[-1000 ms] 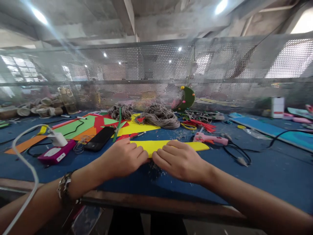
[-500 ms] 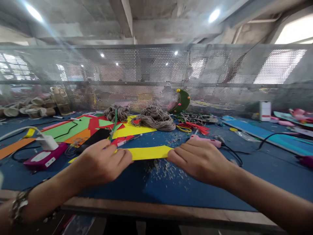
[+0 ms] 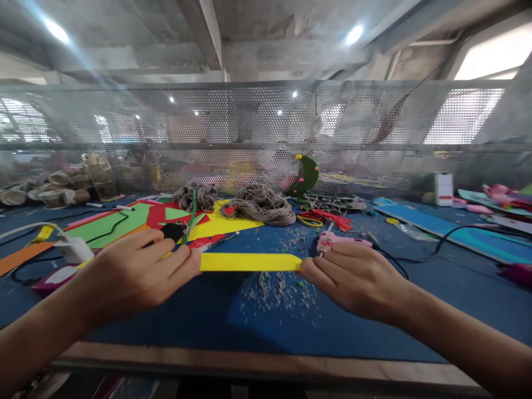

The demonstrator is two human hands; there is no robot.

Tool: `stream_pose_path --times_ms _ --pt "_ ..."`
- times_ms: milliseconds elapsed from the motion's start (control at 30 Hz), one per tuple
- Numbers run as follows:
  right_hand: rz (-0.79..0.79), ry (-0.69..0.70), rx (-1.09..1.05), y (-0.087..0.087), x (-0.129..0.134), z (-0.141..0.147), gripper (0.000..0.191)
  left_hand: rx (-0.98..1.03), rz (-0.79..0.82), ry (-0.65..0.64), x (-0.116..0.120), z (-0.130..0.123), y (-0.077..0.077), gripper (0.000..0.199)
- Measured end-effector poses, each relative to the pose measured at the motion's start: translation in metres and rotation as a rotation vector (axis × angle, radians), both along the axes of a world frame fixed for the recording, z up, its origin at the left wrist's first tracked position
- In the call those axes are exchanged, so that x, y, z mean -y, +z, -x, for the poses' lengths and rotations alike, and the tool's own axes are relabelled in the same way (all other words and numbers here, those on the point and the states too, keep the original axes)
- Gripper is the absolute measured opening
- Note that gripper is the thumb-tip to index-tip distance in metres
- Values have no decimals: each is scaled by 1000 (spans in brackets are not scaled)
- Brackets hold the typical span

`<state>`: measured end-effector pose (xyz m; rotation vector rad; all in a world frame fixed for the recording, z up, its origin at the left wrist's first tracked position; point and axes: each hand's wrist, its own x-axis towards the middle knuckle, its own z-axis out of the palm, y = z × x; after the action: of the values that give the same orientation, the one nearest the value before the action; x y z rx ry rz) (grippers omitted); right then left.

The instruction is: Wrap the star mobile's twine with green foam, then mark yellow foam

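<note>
A flat yellow strip (image 3: 249,262) is stretched level between my two hands, above the blue table (image 3: 199,327). My left hand (image 3: 143,269) is closed on its left part, with a bit of yellow showing behind the fingers. At the right end, my right hand (image 3: 353,277) pinches the pointed tip. Just behind the right hand lies a pink glue gun (image 3: 349,240). Below the strip, small pale scraps (image 3: 280,293) are scattered over the table.
Coloured sheets (image 3: 124,221) lie at the left, near grey cord bundles (image 3: 266,205). A purple power strip (image 3: 45,284) with a white plug (image 3: 75,249) sits left. A green crescent (image 3: 308,174) stands by the perforated metal screen (image 3: 233,122). Blue boards (image 3: 432,227) lie right.
My hands have moved apart, the left one leftward and the right one slightly rightward. More of the yellow strip shows between them, and it now looks straighter. The view has shifted slightly.
</note>
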<state>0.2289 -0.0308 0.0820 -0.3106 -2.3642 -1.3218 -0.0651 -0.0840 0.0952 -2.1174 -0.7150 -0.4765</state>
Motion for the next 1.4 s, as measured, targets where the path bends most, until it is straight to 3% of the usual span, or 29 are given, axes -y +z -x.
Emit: stream_pose_path --times_ms 133,300,467,600,800,967,1133,1300,1400 --pt "39 13 -78 11 -2 11 26 -205 -291 80 -7 -23 15 33" --pt "159 72 -194 29 6 33 31 -176 -333 -111 -24 -64 25 17" --pt "378 97 -258 45 0 41 33 -124 -388 -212 -36 -73 38 31" --pt "511 141 -320 49 -2 44 30 -97 -384 -193 -40 -69 48 27" --pt "538 154 -434 51 -1 43 29 -27 -323 -209 -48 -60 54 24" --pt "503 90 -488 50 0 18 24 -10 -252 -86 -53 -29 51 25" --pt "448 67 -524 47 6 -9 26 -8 -289 -1 -53 8 45 25" --pt "646 71 -628 51 11 -17 27 162 -222 93 -48 31 46 24" --pt "805 64 -678 54 3 -12 31 277 -72 178 -52 37 50 25"
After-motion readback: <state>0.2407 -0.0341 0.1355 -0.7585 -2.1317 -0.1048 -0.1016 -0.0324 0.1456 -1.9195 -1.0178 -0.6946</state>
